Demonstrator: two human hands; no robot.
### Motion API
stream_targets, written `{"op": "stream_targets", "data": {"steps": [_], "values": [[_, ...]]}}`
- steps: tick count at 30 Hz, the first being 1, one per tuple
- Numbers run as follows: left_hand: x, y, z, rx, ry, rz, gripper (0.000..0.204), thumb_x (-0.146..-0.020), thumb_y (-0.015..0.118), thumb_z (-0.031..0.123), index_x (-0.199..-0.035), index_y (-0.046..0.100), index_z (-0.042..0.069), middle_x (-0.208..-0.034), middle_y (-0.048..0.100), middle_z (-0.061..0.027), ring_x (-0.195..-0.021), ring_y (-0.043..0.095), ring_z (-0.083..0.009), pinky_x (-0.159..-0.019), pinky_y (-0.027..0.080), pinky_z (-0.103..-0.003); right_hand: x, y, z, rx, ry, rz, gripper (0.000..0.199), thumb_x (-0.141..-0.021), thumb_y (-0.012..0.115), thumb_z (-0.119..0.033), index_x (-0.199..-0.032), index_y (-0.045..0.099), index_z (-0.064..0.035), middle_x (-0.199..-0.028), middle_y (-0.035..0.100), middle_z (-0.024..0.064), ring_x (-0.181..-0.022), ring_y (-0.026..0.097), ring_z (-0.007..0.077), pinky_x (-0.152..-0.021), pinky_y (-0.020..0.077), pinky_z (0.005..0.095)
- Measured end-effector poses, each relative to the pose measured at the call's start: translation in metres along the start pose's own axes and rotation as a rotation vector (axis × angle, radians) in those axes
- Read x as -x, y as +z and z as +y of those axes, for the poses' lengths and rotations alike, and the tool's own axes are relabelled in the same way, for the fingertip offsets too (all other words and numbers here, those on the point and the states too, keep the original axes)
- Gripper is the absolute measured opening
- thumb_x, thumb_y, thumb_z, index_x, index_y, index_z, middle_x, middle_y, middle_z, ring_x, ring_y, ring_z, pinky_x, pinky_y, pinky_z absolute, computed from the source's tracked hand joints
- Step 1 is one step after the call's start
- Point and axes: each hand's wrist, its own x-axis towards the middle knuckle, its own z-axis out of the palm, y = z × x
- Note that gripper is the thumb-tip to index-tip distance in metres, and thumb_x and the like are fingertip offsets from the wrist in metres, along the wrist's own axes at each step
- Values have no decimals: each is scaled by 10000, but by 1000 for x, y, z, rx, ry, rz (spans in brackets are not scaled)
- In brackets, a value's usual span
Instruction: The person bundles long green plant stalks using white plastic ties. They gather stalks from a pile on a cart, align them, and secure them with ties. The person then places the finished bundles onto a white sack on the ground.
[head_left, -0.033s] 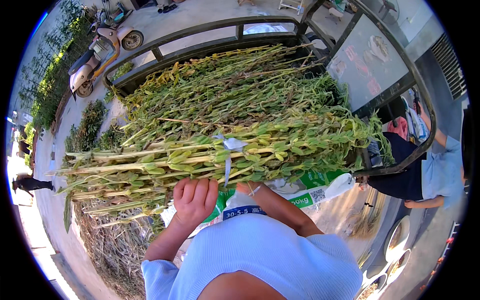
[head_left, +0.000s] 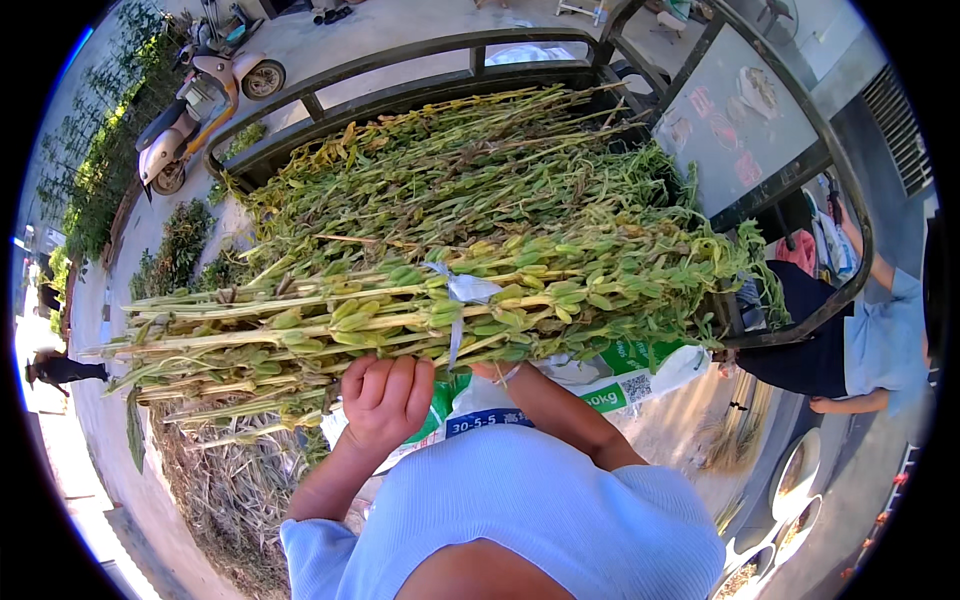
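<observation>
A long bundle of sesame stalks (head_left: 340, 327), thick with green pods, lies crosswise in front of my chest. A pale plastic strip (head_left: 470, 288) is tied round its middle. My left hand (head_left: 390, 398) has its fingers curled over the near edge of the bundle, left of the strip. Against the underside, just right of the strip, is my right hand (head_left: 492, 371); the stalks hide its fingers. Beyond the bundle, more cut stalks (head_left: 430, 170) lie heaped in a cart with a dark metal rail (head_left: 430, 46).
White and green printed sacks (head_left: 610, 393) are under the near side of the bundle. Dry stalks (head_left: 225, 490) lie on the ground at lower left. A scooter (head_left: 185, 130) stands at far left. Another person in light blue (head_left: 885, 330) is by the cart's right end, near its metal frame (head_left: 850, 270).
My left hand and the near stalks have shifted very slightly to the left. The tie and the cart look the same.
</observation>
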Motion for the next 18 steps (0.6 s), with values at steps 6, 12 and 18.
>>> {"op": "stream_targets", "data": {"steps": [6,12,18], "values": [[-38,-57,-22,155,4,-46,425,-766,718,282,-1097,570,60,-1170,488,-133,-1001,529,-299,-850,479,-436,-54,-47,-29,-135,-42,5,582,-915,501,-452,-1389,370,-140,-1382,440,84,-1251,436,273,-1064,341,459],[-75,-21,-52,-167,-263,-323,980,-732,272,811,-1343,427,61,-1373,450,-116,-1299,380,-306,-1119,150,-534,-51,-62,3,-210,51,12,589,-915,496,-460,-1392,375,-136,-1394,430,94,-1248,442,283,-1060,347,463],[-84,-20,-76,-49,-240,-232,954,-729,316,801,-1292,483,48,-1361,461,-133,-1287,398,-335,-1095,185,-545,-79,-48,-38,-116,-13,-14,593,-914,492,-469,-1392,377,-137,-1399,426,94,-1247,443,289,-1057,351,463]]}}
